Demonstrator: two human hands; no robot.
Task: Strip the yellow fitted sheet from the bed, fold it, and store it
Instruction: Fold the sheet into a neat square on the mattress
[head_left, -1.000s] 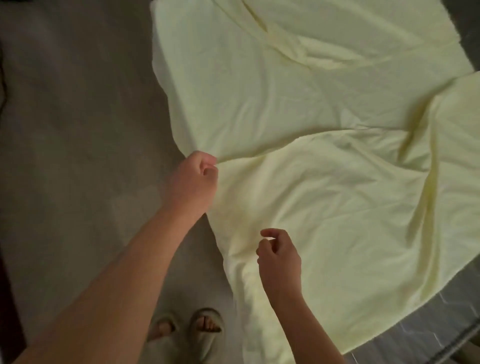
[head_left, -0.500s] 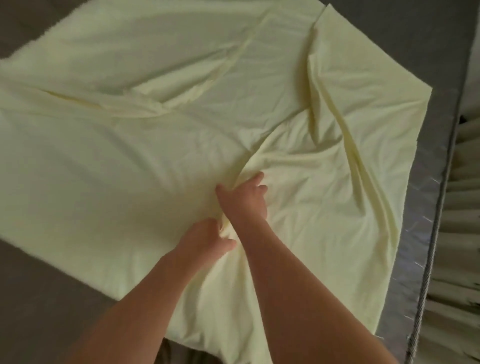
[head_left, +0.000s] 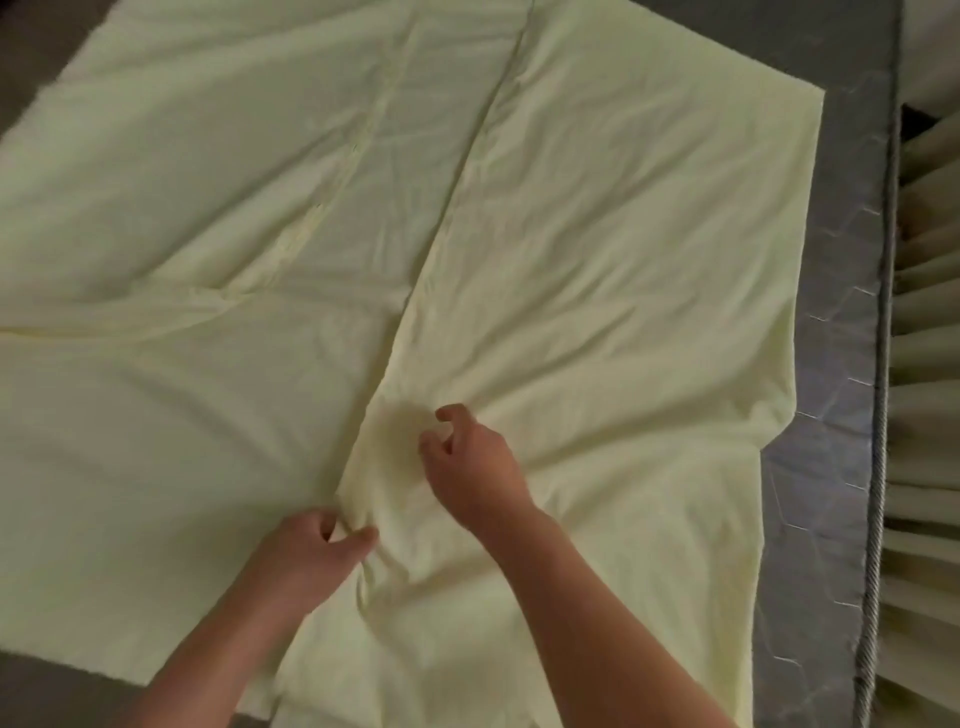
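Both hands work the yellow sheet (head_left: 597, 270): left hand (head_left: 317, 551) pinches its edge, right hand (head_left: 467, 457) seemingly half-open, empty; align edges before folding.

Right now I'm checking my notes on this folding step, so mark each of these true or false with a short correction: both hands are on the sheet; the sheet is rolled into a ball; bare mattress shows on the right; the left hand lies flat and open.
1. Both hands are on the yellow sheet. True.
2. The sheet is rolled into a ball. False: it lies spread out.
3. Bare mattress shows on the right. True.
4. The left hand lies flat and open. False: it pinches fabric; the right hand is curled.
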